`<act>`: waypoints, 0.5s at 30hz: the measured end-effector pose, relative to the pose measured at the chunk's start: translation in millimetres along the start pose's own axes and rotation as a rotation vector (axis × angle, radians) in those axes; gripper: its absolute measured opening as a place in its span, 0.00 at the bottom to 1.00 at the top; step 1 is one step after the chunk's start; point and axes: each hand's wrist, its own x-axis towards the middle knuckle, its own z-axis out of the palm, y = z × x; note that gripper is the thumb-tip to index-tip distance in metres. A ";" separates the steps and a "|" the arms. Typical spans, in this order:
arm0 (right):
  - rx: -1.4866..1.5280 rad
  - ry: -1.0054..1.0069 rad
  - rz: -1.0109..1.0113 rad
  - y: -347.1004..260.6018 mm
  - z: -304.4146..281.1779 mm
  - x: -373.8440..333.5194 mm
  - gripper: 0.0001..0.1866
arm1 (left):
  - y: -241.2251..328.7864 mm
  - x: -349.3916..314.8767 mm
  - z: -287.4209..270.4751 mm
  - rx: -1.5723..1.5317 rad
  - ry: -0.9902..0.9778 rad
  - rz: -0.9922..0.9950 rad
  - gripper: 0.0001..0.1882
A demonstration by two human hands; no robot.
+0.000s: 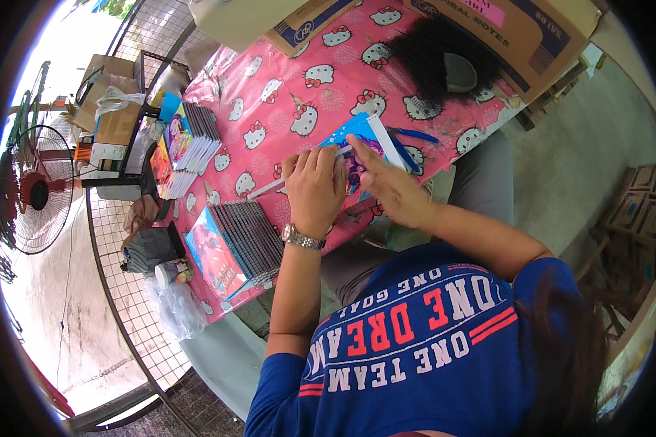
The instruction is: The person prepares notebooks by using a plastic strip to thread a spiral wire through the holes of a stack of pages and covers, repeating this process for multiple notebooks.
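A thin pale rod-like strip [266, 189], perhaps a binding coil, slants across the table and passes under my left hand [315, 182], whose fingers are curled closed over it. Its far end reaches the edge of a blue notebook with a colourful cartoon cover [364, 127], lying in front of me. My right hand [390, 186] rests at that notebook, index finger stretched out beside the strip's end; its other fingers are partly hidden. Blue-handled pliers [415, 135] lie against the notebook's right side.
A notebook stack [244, 237] stands near left, another stack [189, 142] farther left. Black wire-like strands [437, 54] lie far right with a grey rounded piece [460, 73]. Cardboard boxes [517, 36] line the back of the pink-covered table [270, 65]. A fan [40, 189] stands left.
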 end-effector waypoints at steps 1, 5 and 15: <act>-0.047 -0.029 0.027 -5.5 -9.0 7.7 0.28 | -0.3 2.5 -1.7 -0.006 -0.012 0.013 0.12; -0.188 -0.085 0.070 -15.5 -51.7 27.7 0.14 | -12.3 4.3 -5.6 -0.082 -0.019 0.129 0.10; -0.301 -0.117 -0.187 -7.8 -69.3 40.4 0.12 | -7.0 6.4 -7.4 -0.093 -0.049 0.143 0.08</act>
